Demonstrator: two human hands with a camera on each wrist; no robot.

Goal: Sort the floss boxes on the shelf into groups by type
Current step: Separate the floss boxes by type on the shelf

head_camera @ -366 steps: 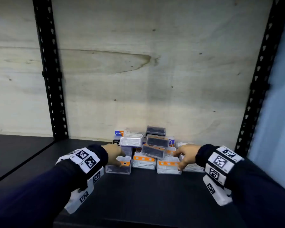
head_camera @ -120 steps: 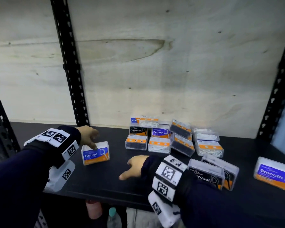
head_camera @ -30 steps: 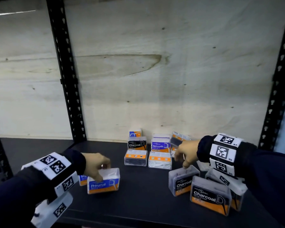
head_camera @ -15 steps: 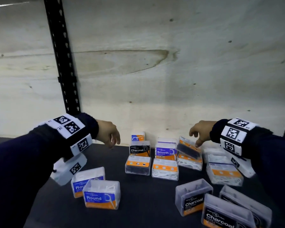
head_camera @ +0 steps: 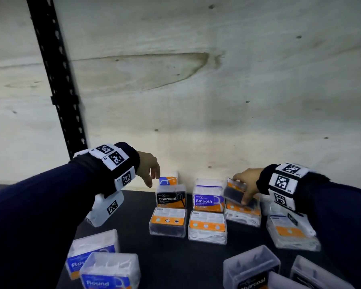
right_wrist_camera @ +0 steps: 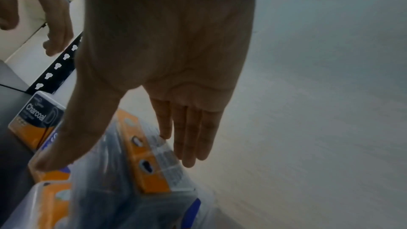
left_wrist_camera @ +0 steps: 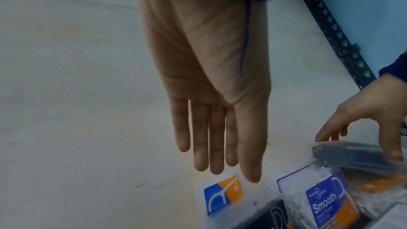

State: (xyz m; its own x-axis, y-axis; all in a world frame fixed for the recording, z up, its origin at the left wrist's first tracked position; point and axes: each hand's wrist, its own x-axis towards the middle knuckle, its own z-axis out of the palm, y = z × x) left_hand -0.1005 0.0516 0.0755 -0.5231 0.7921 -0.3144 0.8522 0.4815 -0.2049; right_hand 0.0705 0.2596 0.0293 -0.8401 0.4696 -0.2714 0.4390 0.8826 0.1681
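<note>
Clear floss boxes stand clustered at the back of the black shelf. My right hand pinches a tilted dark charcoal box between thumb and fingers; it leans on a white-floss box. From the right wrist, the thumb and fingers of the right hand span this charcoal box. My left hand hangs with straight fingers just above a blue-and-orange box by the back wall and holds nothing. In the left wrist view, the left hand hovers over that box.
Upright Charcoal and Smooth boxes stand mid-back, with two flat boxes in front. Two Round boxes sit front left, Charcoal boxes front right. A black upright post and a plywood wall close the back.
Both hands came down toward the back cluster. My right hand took hold of the tilted charcoal box. The left hand moved right, over the blue-and-orange box.
</note>
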